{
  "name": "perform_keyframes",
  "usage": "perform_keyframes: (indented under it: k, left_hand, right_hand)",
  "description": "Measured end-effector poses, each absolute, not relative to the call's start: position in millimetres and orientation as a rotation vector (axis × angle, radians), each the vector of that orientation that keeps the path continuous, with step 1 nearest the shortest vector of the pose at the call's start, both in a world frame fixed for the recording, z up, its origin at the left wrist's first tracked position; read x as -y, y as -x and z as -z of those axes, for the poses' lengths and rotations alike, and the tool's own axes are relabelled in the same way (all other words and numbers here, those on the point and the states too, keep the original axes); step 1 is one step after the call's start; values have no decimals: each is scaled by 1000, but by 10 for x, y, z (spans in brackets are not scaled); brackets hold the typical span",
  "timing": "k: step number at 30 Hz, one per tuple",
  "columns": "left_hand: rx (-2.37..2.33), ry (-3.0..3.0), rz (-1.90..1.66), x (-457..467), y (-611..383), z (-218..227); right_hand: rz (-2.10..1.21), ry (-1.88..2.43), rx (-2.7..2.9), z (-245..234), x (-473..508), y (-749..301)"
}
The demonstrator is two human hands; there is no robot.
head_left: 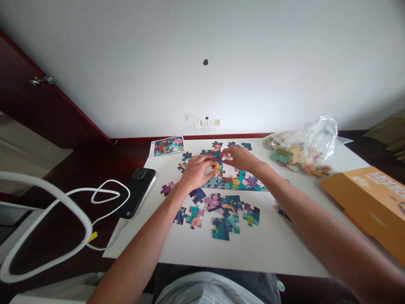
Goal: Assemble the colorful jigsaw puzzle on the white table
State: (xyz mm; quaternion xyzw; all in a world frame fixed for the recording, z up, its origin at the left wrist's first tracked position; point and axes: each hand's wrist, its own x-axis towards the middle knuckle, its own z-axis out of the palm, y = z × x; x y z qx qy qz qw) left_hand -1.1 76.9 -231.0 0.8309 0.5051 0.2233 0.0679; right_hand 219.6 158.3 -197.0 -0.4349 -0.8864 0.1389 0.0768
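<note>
Both hands are over a partly joined jigsaw puzzle [234, 182] in teal, blue and orange, lying on a white board [253, 253]. My left hand [196, 171] reaches in from the left, its fingers on dark blue pieces [212, 157]. My right hand [238, 158] comes from the right, its fingertips close to those of my left hand. The fingers hide whether either hand grips a piece. Several loose jigsaw pieces [218, 215] lie nearer to me, below both hands.
A printed picture card [168, 146] lies at the board's far left corner. A clear plastic bag of pieces [300, 154] sits at far right, and an orange cardboard box [370, 202] at right. A black phone [137, 190] and a white cable [95, 211] lie left.
</note>
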Motion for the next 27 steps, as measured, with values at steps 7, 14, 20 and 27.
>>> perform_keyframes:
  k: [7,14,20,27]
  left_hand:
    - [-1507,-2530,-686,-744,-16,2271]
    - [-1462,-2540,-711,-740,-48,2246]
    - [-1418,-2534,-710,-746,-52,2255]
    - [-1381,-2530,-699,-763,-26,2274]
  right_hand:
    - [-399,1097,2714,2090,-1677,-2255]
    - [-416,1097,2607,1968,-1705,-2289]
    - [-262,1215,2371,1761,-1854,-2534]
    - [-343,1173,2506,2052,-2020,-2258]
